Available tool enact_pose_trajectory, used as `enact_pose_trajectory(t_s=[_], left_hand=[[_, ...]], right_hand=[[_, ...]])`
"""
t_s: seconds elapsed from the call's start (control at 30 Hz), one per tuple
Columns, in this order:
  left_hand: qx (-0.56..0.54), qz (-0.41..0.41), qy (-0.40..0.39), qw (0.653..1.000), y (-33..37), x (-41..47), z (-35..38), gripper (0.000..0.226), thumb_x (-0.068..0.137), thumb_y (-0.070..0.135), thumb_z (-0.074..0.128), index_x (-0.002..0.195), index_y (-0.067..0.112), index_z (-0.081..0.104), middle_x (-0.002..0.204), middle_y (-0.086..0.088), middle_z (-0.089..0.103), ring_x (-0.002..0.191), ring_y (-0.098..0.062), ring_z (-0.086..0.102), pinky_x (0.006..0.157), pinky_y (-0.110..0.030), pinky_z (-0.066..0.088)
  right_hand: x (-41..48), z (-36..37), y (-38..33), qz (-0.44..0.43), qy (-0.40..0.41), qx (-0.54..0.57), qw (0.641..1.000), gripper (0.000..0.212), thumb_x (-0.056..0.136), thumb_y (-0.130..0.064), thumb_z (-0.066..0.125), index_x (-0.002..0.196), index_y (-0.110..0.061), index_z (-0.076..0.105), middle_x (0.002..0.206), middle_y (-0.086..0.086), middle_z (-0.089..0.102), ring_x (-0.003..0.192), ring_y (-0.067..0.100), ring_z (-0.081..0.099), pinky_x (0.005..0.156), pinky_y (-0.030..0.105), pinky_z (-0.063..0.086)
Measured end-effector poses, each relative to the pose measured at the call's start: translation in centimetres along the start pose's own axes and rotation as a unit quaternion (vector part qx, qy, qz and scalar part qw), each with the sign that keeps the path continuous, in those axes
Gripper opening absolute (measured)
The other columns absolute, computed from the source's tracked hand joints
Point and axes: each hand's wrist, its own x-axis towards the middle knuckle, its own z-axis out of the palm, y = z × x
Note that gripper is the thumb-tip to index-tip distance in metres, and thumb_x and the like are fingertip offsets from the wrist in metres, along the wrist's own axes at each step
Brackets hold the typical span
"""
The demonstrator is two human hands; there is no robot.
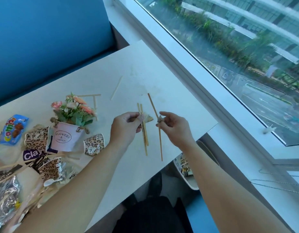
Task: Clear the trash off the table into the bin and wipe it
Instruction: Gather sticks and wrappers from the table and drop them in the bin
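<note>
Over the white table (170, 84), my left hand (126, 127) pinches two wooden stir sticks (144, 134) together with a small crumpled scrap of paper. Just to its right, my right hand (173, 126) pinches one long wooden stick (159, 142) and a small grey scrap. More loose sticks (116, 88) lie farther back on the table. Leopard-print paper cups (94, 144), a blue snack wrapper (13, 129) and foil wrappers (5, 199) are heaped at the left. A white bin (190, 181) with trash inside shows below the table's right edge.
A pink flower pot (66, 137) with artificial flowers stands at the left, between the cups. A blue seat back rises behind the table. A window and its white sill run along the right side.
</note>
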Motion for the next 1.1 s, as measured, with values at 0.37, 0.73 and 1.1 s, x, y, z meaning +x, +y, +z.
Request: enact_pose_trajectory(t_s=[0.37,0.73,1.1], left_hand=[[0.109,0.02,-0.13,0.985,-1.7,-3.4,10.6,0.002,0.092,0.022,0.078,0.09,0.023,0.078,0.08,0.0,0.078,0.075,-0.016,0.075,0.077,-0.033,0.064],[0.304,0.16,-0.242,0.908,-7.6,-7.2,19.6,0.008,0.091,0.027,0.077,0.087,0.032,0.072,0.077,0.017,0.07,0.076,0.006,0.065,0.067,-0.008,0.049],[0.456,0.019,-0.322,0.83,-15.1,-5.9,23.1,0.062,0.094,0.034,0.07,0.15,0.02,0.049,0.145,0.001,0.058,0.133,-0.018,0.053,0.107,-0.028,0.04]], right_hand=[[-4.9,-9.0,7.6,0.072,0.128,0.007,0.989,0.011,0.094,-0.02,0.069,0.095,-0.029,0.075,0.089,-0.005,0.076,0.087,0.015,0.074,0.082,0.039,0.061],[-9.9,-11.7,17.9,0.155,0.263,0.008,0.952,0.016,0.093,-0.017,0.069,0.096,-0.03,0.076,0.094,-0.016,0.075,0.089,0.001,0.069,0.085,0.022,0.054],[-10.2,-9.5,25.5,0.299,0.155,-0.068,0.939,0.057,0.091,-0.019,0.069,0.146,-0.018,0.052,0.134,0.002,0.06,0.106,0.018,0.066,0.097,0.029,0.05]])
